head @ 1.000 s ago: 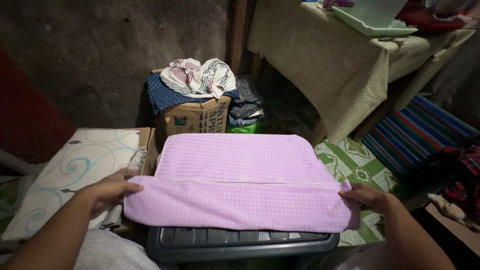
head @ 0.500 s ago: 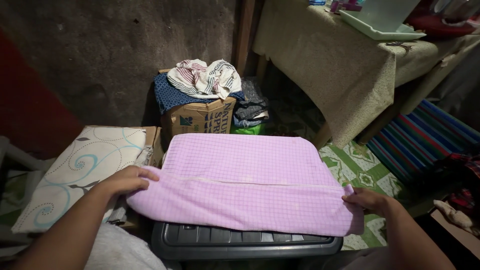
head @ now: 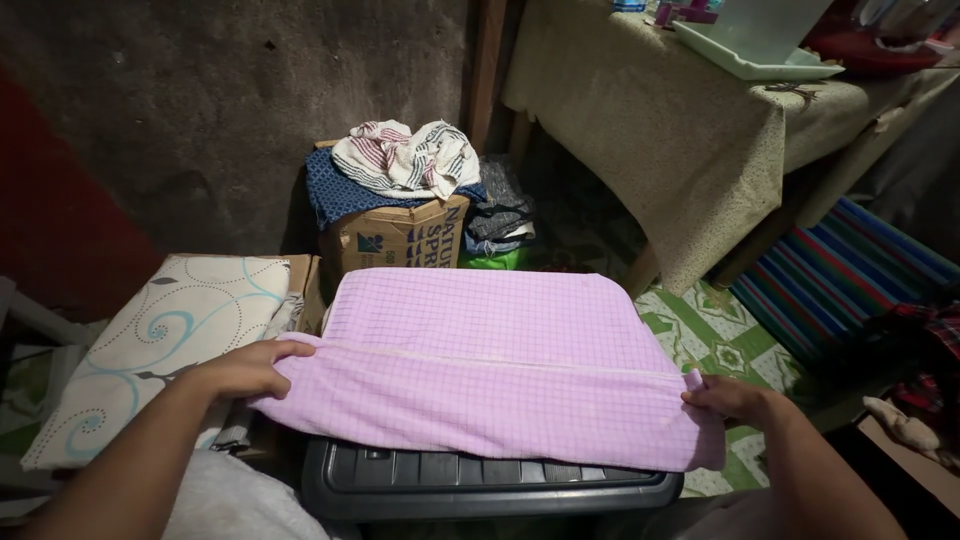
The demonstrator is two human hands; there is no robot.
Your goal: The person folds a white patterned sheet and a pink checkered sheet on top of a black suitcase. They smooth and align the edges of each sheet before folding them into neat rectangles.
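Lying between both hands, the folded lilac checked cloth [head: 490, 360] rests on a grey plastic bin lid [head: 480, 482]. The left hand [head: 245, 368] and right hand [head: 728, 397] pinch its ends. Its long axis runs left to right.

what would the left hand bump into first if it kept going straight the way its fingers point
The left hand points right, across the folded purple cloth it already grips at the edge. Straight on, it would likely just slide over that cloth toward the right hand.
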